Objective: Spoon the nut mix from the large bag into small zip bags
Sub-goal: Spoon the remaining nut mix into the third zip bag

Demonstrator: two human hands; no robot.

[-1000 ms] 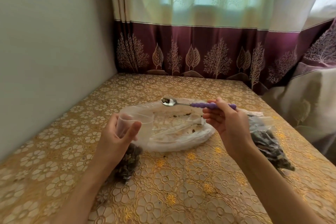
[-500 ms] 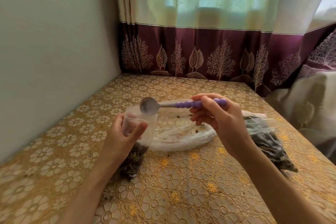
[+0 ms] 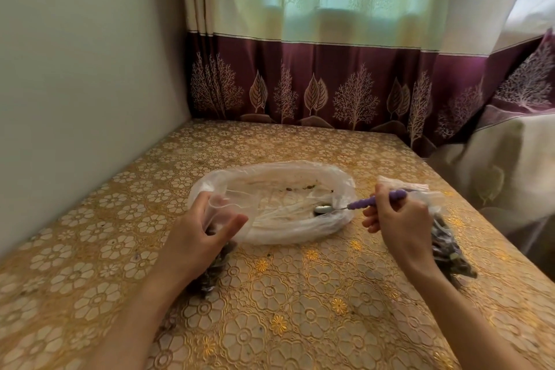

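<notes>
Left hand [image 3: 198,237] grips a small bag [image 3: 223,210]; right hand [image 3: 399,219] holds the spoon [image 3: 354,206] in the large bag [image 3: 270,189]. A filled bag [image 3: 447,246] lies behind it on the gold worktop [image 3: 285,309], curtain [image 3: 330,75] beyond.

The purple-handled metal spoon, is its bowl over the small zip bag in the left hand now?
No, the purple-handled metal spoon has its bowl down inside the large clear plastic bag, apart from the small zip bag.

text: none readable | labels: none; brands: none; numbers: none | curtain [image 3: 330,84] at 12 o'clock: tree and leaf motifs only
</notes>
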